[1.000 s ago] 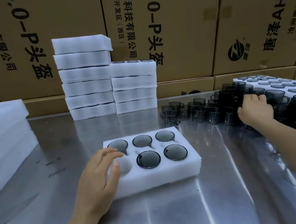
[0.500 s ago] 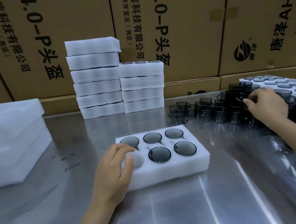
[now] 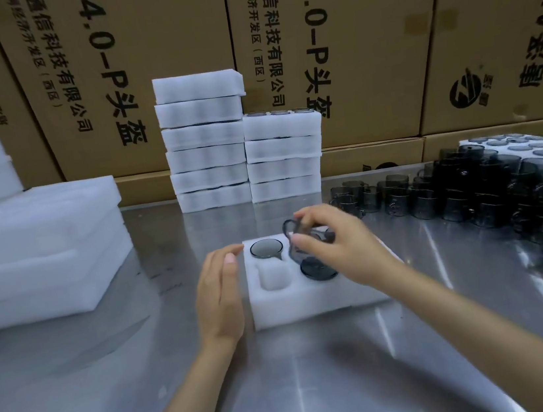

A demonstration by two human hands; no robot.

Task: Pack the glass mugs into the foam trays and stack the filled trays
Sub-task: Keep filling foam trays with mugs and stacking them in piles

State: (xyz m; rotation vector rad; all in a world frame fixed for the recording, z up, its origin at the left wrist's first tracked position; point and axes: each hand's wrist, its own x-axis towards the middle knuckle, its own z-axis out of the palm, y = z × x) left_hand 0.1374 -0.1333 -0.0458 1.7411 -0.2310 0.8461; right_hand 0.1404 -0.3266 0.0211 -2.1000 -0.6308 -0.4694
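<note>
A white foam tray [image 3: 310,299] lies on the steel table in front of me. Dark glass mugs fill most of its pockets; one sits at the back left [image 3: 266,248], and the front left pocket [image 3: 272,276] is empty. My right hand [image 3: 333,242] hovers over the tray's middle and grips a dark glass mug [image 3: 297,242] by its rim, handle to the left. It hides the pockets on the right. My left hand [image 3: 219,288] lies flat against the tray's left side, fingers straight.
Loose dark mugs [image 3: 468,193] crowd the table at the right, beside a large foam sheet of mugs [image 3: 532,150]. Two stacks of filled trays [image 3: 241,140] stand at the back. Empty foam trays [image 3: 41,250] are piled at left. Cardboard boxes [image 3: 141,67] wall the rear.
My right hand has left the pile of loose mugs with one mug and come over the tray. My left hand slid off the empty pocket to the tray's left side.
</note>
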